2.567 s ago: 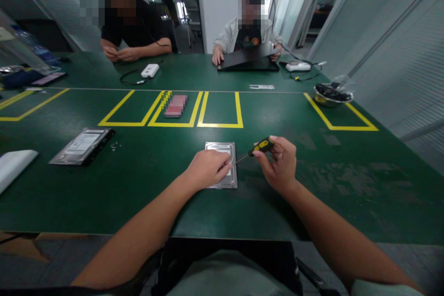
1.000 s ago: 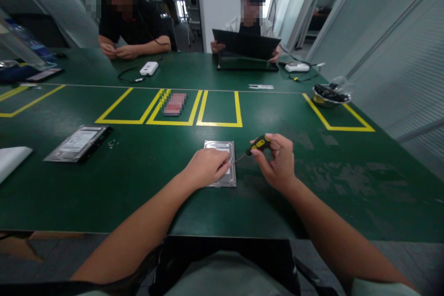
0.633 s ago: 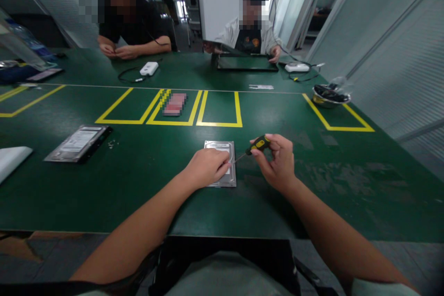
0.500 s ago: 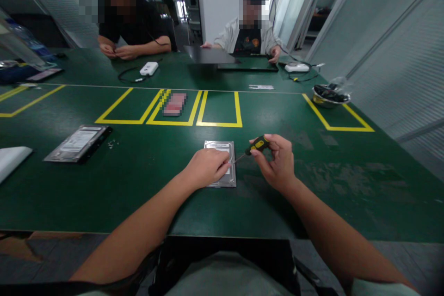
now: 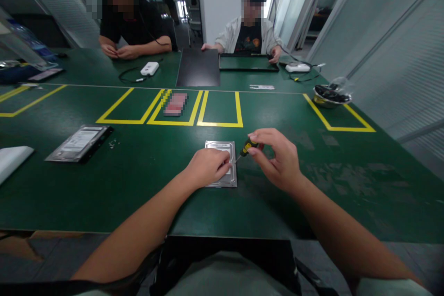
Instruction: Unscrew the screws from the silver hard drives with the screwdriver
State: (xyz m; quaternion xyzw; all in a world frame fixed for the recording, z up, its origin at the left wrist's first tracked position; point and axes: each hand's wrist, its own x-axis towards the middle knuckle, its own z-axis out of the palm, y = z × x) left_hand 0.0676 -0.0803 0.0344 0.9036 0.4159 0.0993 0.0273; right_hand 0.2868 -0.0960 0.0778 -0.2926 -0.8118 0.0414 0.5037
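Note:
A silver hard drive [image 5: 233, 179] lies flat on the green table [image 5: 166, 212] in front of me. Over its left part rests my left hand [image 5: 208, 166], its fingers curled together near the drive's right side; what they pinch, if anything, is too small to make out. My right hand [image 5: 277, 157] grips the yellow and black screwdriver [image 5: 247, 147] between thumb and fingers, to the right of the drive. The screwdriver leans, its shaft running down left to the drive's right edge by my left fingertips.
Another hard drive [image 5: 78, 143] lies at the left beside several small screws [image 5: 114, 144]. Yellow tape rectangles cross the table, one around a pixelated pink item [image 5: 175, 104]. A metal bowl [image 5: 331, 97] stands at right. Two people sit opposite, one holding a dark panel [image 5: 199, 68].
My right hand has shifted its hold, and the screwdriver's handle has swung left and stands steeper. Across the table, the dark panel has been lowered and moved left. My left hand stays put.

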